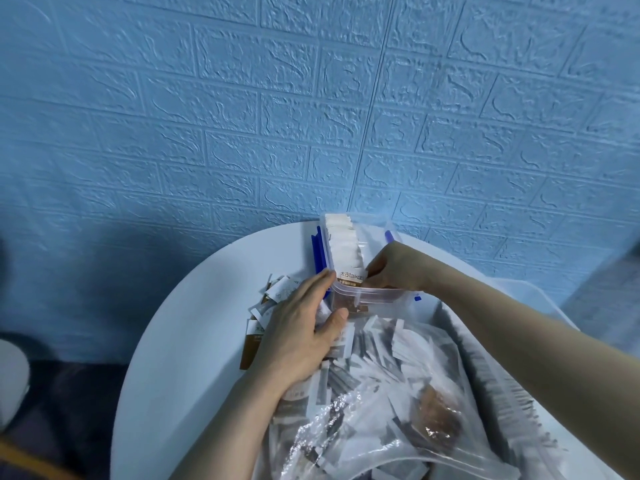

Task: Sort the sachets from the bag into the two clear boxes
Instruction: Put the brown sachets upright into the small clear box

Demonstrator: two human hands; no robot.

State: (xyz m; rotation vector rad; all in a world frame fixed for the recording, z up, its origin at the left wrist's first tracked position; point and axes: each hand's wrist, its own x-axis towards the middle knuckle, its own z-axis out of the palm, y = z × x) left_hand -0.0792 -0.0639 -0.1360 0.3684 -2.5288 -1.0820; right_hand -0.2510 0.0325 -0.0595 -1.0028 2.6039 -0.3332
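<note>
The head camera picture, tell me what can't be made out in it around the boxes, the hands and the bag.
- Second clear box: head view, none plainly visible; only one clear box shows.
- Right hand fingertips: head view, hidden behind the box rim and the sachet, so its grip is unclear.
- Loose sachets: partly covered by the left hand.
- Bag: cut off by the bottom edge.

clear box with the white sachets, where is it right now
In the head view the clear box sits at the table's far centre by the wall, between both hands, behind the bag.
</note>
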